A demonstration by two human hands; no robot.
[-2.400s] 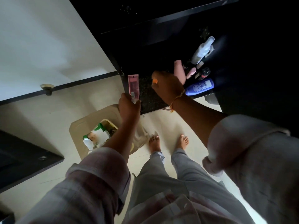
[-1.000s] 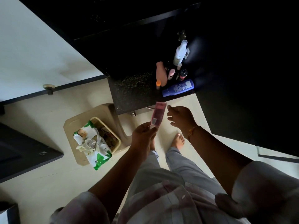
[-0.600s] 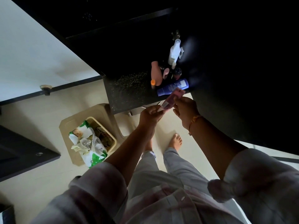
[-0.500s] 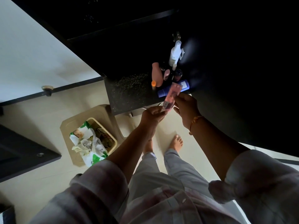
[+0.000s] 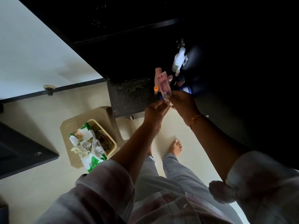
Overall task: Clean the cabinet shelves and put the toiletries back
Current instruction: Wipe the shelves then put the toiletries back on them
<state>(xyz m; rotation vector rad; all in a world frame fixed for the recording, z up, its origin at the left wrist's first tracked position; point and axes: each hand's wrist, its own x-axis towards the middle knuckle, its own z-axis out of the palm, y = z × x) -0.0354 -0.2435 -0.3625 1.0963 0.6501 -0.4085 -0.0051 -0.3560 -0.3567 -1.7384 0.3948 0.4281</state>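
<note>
A second ago my left hand [image 5: 154, 111] alone held the pink tube [image 5: 163, 84]. Now my right hand [image 5: 183, 102] has joined it and the tube stands upright over the shelf [image 5: 129, 96] edge, so it looks nearly back among the toiletries. Fingers [image 5: 161, 104] of both hands pinch its lower, barcoded end. The tube rises just above them, before the peach bottle [image 5: 157, 72], with the blue bottle [image 5: 186, 89] just beyond my right fingers.

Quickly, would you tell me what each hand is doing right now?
Left hand: pinching the pink tube at its lower end.
Right hand: pinching the same tube from the side.
</note>
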